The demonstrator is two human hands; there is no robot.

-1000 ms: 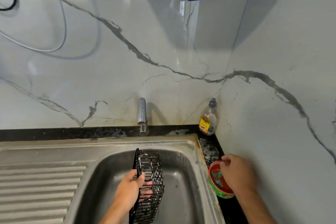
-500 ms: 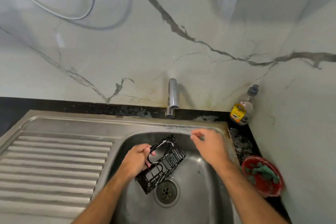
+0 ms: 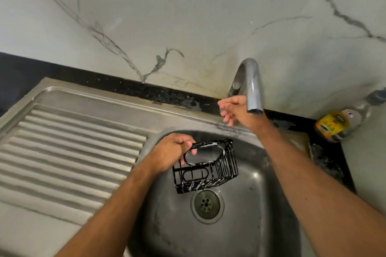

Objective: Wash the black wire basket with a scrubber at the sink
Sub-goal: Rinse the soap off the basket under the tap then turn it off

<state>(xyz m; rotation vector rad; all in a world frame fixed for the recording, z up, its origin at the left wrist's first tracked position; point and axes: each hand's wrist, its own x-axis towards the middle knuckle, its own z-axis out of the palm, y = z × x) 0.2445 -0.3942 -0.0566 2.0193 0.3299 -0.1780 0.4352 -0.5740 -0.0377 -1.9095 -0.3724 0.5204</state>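
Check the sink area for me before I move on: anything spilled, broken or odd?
Nothing is broken or spilled. The black wire basket, gripped by the left hand, carries white suds. The bottle in the corner looks tilted, perhaps from lens distortion.

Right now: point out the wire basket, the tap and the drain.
wire basket point(image 3: 208, 170), head view, on its front wire wall
tap point(image 3: 253, 89), head view, on the spout's downward run
drain point(image 3: 206, 204), head view, on the strainer's middle
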